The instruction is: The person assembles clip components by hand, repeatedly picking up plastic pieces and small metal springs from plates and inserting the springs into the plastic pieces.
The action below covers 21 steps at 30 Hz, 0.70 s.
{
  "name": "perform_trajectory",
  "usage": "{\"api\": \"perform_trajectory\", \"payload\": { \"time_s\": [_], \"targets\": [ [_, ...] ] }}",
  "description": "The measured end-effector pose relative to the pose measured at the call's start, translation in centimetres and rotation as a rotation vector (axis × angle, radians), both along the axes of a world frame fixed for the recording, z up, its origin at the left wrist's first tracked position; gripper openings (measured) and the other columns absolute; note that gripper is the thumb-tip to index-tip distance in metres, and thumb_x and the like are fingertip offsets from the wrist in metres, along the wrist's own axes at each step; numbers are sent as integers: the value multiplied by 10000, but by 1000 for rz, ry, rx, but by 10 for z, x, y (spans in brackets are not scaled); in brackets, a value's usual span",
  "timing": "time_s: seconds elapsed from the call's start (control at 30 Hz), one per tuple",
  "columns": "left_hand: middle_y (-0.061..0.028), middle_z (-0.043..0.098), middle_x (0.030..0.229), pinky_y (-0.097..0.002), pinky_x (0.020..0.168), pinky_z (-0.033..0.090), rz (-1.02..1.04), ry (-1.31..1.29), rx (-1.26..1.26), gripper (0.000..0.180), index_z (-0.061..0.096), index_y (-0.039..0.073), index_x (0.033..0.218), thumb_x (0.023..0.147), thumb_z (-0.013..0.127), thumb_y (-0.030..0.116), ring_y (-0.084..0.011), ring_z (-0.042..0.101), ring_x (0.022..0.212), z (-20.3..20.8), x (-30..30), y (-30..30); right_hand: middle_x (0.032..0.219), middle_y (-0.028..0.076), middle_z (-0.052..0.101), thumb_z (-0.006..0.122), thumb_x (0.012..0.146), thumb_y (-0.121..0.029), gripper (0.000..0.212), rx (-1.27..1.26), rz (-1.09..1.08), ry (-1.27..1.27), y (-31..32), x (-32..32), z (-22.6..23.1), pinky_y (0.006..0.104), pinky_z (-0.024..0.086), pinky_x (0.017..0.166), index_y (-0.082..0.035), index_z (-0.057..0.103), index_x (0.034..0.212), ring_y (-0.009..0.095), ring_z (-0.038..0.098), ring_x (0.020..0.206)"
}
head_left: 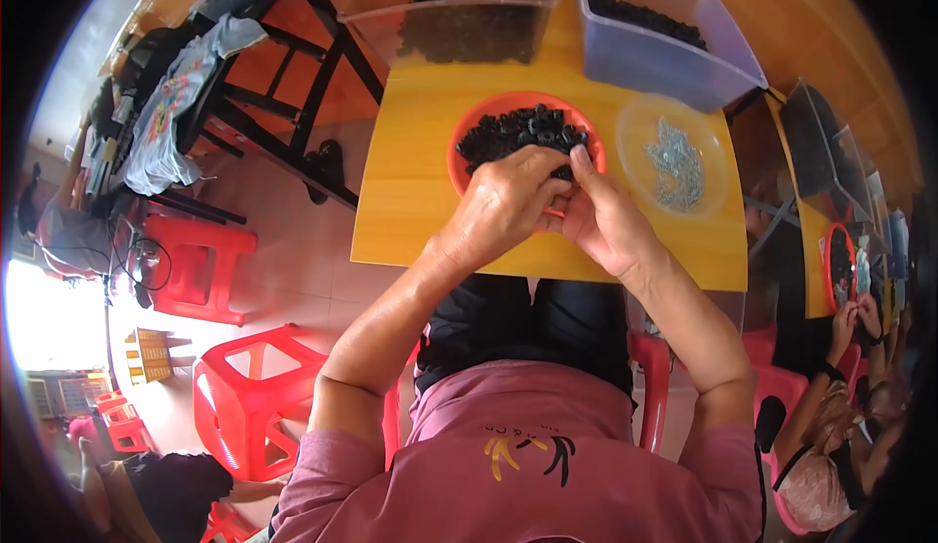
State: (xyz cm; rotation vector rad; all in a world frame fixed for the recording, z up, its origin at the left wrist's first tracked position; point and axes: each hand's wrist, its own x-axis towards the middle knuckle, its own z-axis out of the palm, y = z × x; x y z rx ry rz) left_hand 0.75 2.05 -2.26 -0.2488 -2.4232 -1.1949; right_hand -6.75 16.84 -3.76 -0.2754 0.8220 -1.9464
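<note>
My left hand (510,199) and my right hand (608,219) meet over the near rim of a red-orange bowl (456,174). The bowl holds a heap of small black plastic parts (503,138). Between my fingertips a small black plastic part (563,174) shows, mostly covered. The left fingers are curled and pinched together around it. My right thumb lies along its side, with the other right fingers bent beneath. Right of the bowl, a round clear tray (633,143) carries a pile of thin silvery metal pieces (676,167), too small to name.
Two bins stand at the yellow table's (410,211) far side: a clear bin (376,30) and a bluish bin (645,64), both with black parts. Red stools (256,396) stand at left. Another person's hands (855,313) work at a table on the right.
</note>
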Motion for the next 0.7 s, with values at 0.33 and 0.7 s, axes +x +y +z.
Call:
{"api": "perform_trajectory", "payload": {
  "time_s": [0.33,0.7],
  "targets": [
    [-113,673,968,-298,780,537,-78,-103,213,253,615,-33,1124,874,603,3,-189,677,900,7,-11,-2,1143,114,611,476,992,-485,493,-19,123,-35,8,-13,8,470,498,947,-83,467,1277,248,632,1041],
    [-111,672,875,-317,701,527,-59,-121,66,225,633,-18,1085,889,626,92,-188,671,792,13,-13,-5,1097,80,630,478,1005,-434,429,-105,34,-3,2,-3,2,450,491,965,-62,535,1212,183,600,1063]
  ]
}}
